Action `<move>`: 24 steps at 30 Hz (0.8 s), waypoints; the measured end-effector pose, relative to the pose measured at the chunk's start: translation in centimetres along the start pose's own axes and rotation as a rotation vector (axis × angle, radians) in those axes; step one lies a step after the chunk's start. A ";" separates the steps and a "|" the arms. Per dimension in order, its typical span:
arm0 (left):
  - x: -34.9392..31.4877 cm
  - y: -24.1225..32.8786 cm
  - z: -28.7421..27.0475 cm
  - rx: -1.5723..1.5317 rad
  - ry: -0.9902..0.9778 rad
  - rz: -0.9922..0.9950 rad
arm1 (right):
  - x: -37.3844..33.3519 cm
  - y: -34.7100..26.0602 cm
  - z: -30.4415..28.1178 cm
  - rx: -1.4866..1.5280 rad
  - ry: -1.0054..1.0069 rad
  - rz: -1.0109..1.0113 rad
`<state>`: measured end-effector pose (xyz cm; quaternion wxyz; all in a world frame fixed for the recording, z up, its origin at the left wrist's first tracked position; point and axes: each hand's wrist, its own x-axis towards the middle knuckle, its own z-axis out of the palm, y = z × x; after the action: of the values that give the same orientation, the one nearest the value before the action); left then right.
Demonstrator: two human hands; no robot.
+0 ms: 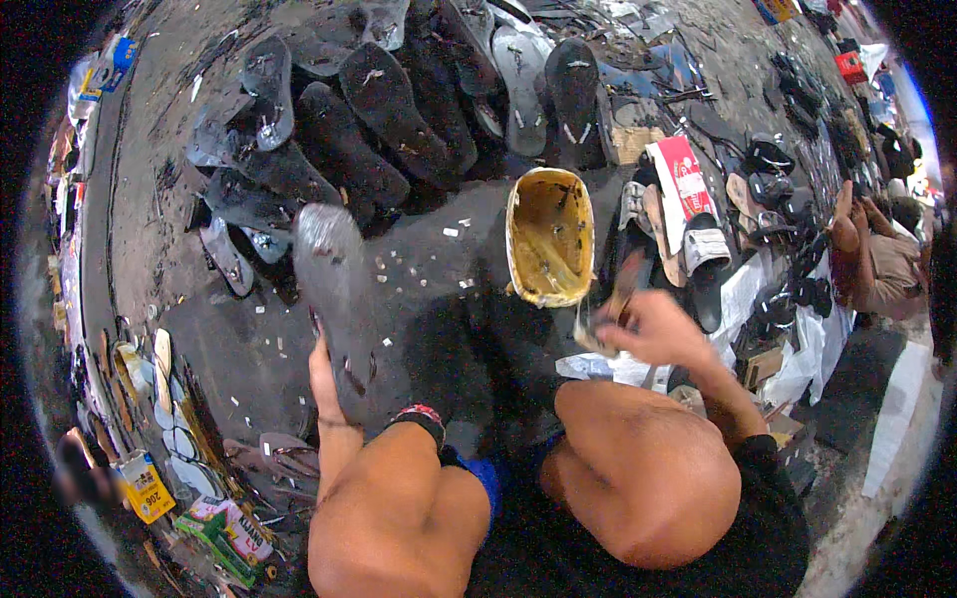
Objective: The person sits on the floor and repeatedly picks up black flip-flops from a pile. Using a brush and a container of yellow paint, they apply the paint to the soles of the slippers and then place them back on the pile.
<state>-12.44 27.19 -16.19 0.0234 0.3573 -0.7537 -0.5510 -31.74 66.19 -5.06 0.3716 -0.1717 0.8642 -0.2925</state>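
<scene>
My left hand point(322, 377) grips a dark shoe sole point(334, 269) by its side, low on the left, and holds it up with its shiny face showing. Only part of that hand shows beside the sole. To the right, my right hand point(653, 329) is closed around a small brush-like tool point(625, 281), smeared by motion. It is just beyond the lower right rim of a yellowish tub point(514, 224), whose inner walls are coated with amber glue-like residue. A pale blurred part sits by my fingers; its kind I cannot make out.
Several dark soles point(394, 105) lie spread beyond the tub and to the left. Finished-looking sandals point(706, 249) and a red and white box point(680, 169) are at right. Packages, including a yellow box point(148, 488), line the lower left. Another person point(882, 249) sits at far right.
</scene>
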 end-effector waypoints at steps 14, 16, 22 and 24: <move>7.4 15.1 6.5 -1.177 -0.264 -0.184 | 11.1 -13.4 4.0 0.171 0.423 -1.207; 7.8 15.5 5.2 -1.168 -0.125 -0.150 | 8.3 -12.9 7.1 -0.022 0.161 -1.244; 11.7 11.0 5.3 -1.387 -0.769 0.201 | 9.0 -12.7 6.9 0.285 0.269 -1.218; 13.5 9.6 3.1 -1.353 -0.704 0.162 | 9.8 -13.1 5.9 0.378 0.326 -1.222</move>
<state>-28.74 23.42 -14.17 0.0358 0.0124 -0.2392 -0.9702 -32.76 48.82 -5.31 0.0268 -0.5165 0.5901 -0.6199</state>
